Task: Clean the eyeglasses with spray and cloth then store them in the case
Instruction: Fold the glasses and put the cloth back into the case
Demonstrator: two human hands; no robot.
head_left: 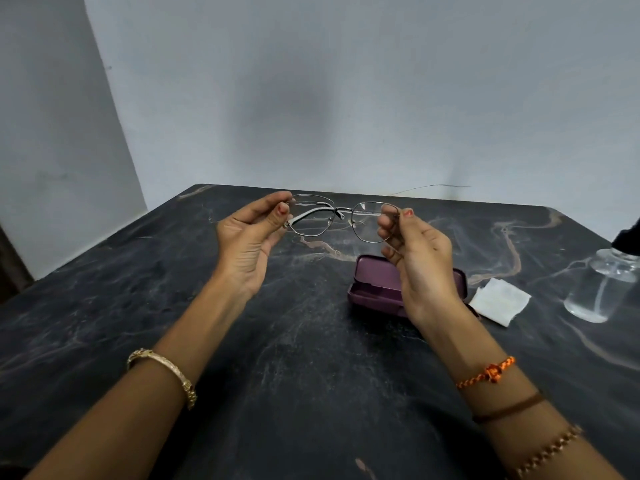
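Thin metal-framed eyeglasses (341, 217) hang in the air above the dark marble table (173, 306), their temples folded behind the lenses. My left hand (252, 240) pinches the left end of the frame. My right hand (415, 258) pinches the right end. Below and partly behind my right hand lies an open purple case (375, 285). A folded white cloth (500, 301) lies just right of the case. A clear spray bottle (599, 289) with a black cap stands at the right edge.
A grey wall rises behind the table's far edge. The table's left edge runs diagonally from the back corner toward the near left. Bracelets circle both wrists.
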